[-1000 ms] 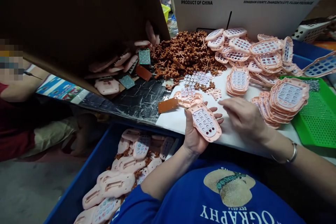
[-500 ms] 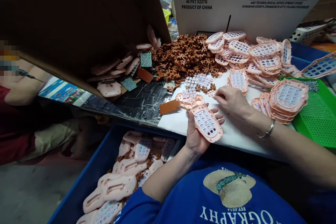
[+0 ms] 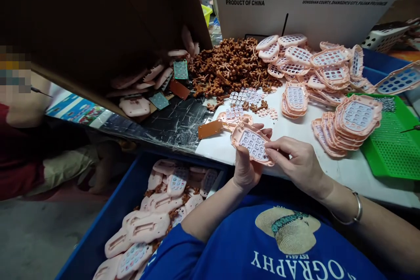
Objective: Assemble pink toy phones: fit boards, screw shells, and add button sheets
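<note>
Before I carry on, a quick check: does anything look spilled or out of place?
Some brown pieces lie loose near the small pink bits, apart from the big heap, so they look strayed. Nothing odd shows on the held shell.

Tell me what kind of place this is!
Probably a small workshop or factory: there's a big heap of brown plastic pieces, a stack of matching pink shells, and a blue bin holding many more.

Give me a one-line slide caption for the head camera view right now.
Left hand holding a pink shell, right hand at its white keypad, brown parts heaped beyond.
</note>
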A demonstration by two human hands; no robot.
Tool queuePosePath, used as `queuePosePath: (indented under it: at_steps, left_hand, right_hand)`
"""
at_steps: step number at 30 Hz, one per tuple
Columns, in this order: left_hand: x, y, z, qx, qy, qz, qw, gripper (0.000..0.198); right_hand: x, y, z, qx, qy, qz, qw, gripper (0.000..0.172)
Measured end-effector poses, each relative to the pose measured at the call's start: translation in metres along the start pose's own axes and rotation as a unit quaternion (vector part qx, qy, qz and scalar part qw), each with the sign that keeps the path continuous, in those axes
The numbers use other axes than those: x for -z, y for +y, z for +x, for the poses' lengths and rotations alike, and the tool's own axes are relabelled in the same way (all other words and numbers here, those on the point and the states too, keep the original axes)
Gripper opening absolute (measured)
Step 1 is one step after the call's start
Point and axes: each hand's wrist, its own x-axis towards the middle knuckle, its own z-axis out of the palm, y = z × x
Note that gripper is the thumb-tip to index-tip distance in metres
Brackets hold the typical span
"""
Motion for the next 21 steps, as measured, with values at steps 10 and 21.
queuePosePath:
  at_steps: [10, 21]
  left_hand:
    - [0.005, 0.002, 0.004, 0.017, 0.016, 0.007, 1.0, 0.079]
    - [0.006, -0.002, 0.004, 0.043, 0.003, -0.037, 0.998, 0.075]
  right_hand:
    - [0.001, 0.009, -0.009, 0.126, 0.006, -0.047, 0.991, 0.019]
    - [0.005, 0.01, -0.006, 0.17, 0.041, -0.084, 0.981, 0.011]
